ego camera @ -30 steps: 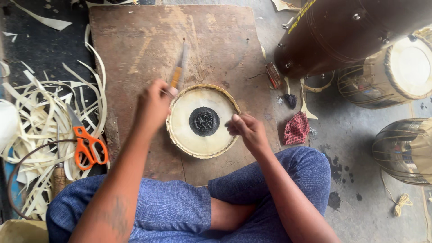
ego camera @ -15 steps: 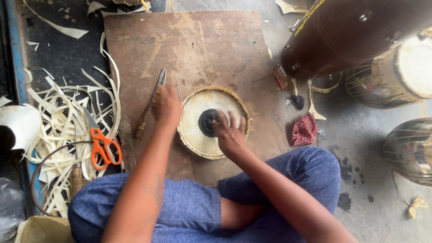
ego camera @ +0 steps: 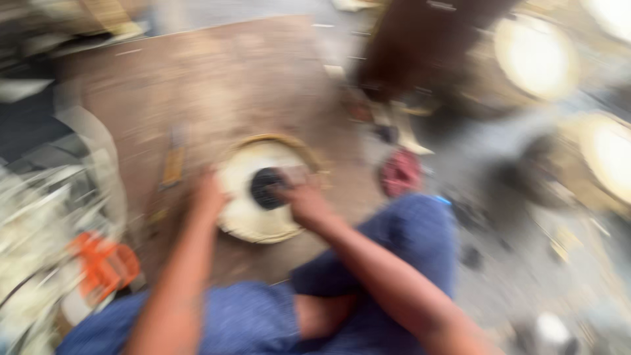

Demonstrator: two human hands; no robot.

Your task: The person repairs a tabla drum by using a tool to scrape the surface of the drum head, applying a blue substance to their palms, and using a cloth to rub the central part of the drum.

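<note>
The whole view is smeared by motion. A round cream drum skin (ego camera: 253, 220) with a black centre spot (ego camera: 266, 187) lies on a brown wooden board (ego camera: 217, 85) in front of my crossed legs in blue trousers. My left hand (ego camera: 209, 196) grips the skin's left rim. My right hand (ego camera: 303, 200) lies over the black spot with its fingertips on it. Blur hides whether those fingers pinch anything.
A wooden-handled tool (ego camera: 172, 164) lies on the board left of the skin. Orange scissors (ego camera: 102, 263) sit among pale strips (ego camera: 39, 217) at the left. A red cloth (ego camera: 401, 172), a dark drum shell (ego camera: 420, 46) and two pale-headed drums (ego camera: 536, 56) (ego camera: 611, 158) stand at the right.
My right hand has moved from the skin's right rim onto the black centre. My left hand has stayed at the left rim. The camera has swung, which blurs the view.
</note>
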